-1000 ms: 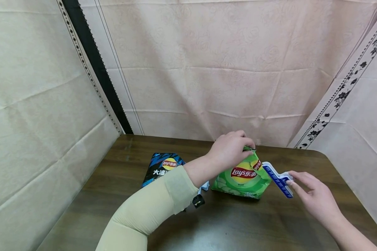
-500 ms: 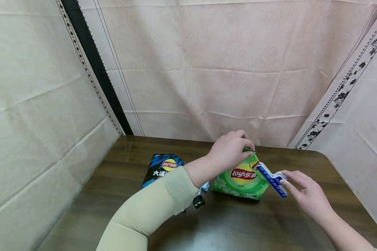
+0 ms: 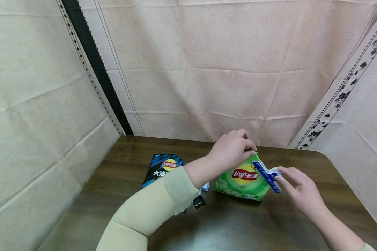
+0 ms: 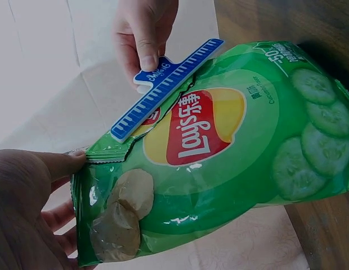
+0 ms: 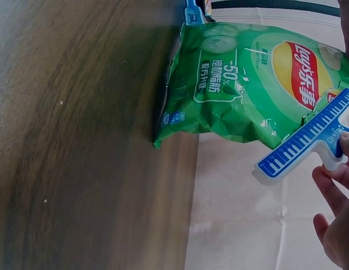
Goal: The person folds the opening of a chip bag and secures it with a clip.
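A green Lay's chip bag stands on the wooden table, its front facing me. My left hand grips its top edge, thumb on the front in the left wrist view. One top corner of the bag is folded over. My right hand pinches a blue and white bag clip with a piano-key pattern by its handle. Its long bar lies slanted along the folded corner; in the right wrist view one end of the clip sticks out past the bag. I cannot tell whether it clamps the fold.
A black and blue Lay's bag lies to the left, partly hidden by my left sleeve. Beside the sleeve a light blue piece and a small black thing show. A cloth curtain hangs behind the table.
My right hand has moved left with the clip, from beside the green bag to across its folded corner. My left hand keeps its hold on the bag's top.
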The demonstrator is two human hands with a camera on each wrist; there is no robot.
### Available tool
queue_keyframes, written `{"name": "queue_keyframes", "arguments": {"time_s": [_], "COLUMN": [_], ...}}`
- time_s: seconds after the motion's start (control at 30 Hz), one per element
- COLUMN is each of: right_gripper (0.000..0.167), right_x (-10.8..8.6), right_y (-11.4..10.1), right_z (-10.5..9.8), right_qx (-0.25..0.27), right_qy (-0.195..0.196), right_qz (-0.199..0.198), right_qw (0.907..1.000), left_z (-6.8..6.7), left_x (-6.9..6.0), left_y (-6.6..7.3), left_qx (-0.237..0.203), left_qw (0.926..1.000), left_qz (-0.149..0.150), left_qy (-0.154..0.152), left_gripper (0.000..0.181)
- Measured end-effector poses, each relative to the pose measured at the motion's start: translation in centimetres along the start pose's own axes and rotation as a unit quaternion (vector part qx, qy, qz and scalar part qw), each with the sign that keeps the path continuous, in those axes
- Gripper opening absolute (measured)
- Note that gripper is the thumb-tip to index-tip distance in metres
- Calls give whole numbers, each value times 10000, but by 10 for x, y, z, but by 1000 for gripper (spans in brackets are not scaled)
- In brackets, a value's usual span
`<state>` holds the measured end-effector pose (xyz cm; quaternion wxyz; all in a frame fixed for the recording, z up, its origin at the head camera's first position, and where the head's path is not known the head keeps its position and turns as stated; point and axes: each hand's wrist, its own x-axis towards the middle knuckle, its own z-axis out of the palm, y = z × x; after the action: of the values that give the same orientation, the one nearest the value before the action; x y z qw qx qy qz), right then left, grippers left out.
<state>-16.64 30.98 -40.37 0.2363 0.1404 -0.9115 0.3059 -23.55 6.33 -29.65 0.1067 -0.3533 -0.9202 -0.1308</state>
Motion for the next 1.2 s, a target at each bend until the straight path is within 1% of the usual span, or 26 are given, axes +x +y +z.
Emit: {"name": "queue_keyframes", "arguments": {"time_s": [0.1,0.2,0.37,0.5,0.7,0.83,1.0,1.2], "right_gripper": [26,27,28,28,27,26,27,26], "right_x": [1,2,3,3,4,3,2,2], "right_y": [-1,-3,-7,-10,-12,-14,-11,-11], "right_z": [0,0,0,0,0,0,-2,-4], "right_qx": [31,-64,-175,-135,-91,-99,-170,-221], "right_qy": [26,56,72,72,237,310,419,402], "right_qz": [-39,-58,33,66,-58,-46,-97,-59], "right_qw": [10000,9999,9998,9999,9997,9995,9989,9989], "left_z": [-1,-2,-3,-4,-6,-6,-5,-5], "left_x": [-1,-1,0,0,0,-1,-1,-1], "left_y": [0,-1,0,0,0,0,1,1], "left_qx": [-11,24,181,264,340,392,403,347], "left_qw": [10000,9999,9996,9995,9992,9991,9990,9991], "left_qz": [18,74,171,174,189,175,174,238], "left_qy": [56,98,98,88,69,57,47,41], "left_gripper": [19,17,17,18,17,15,15,15]}}
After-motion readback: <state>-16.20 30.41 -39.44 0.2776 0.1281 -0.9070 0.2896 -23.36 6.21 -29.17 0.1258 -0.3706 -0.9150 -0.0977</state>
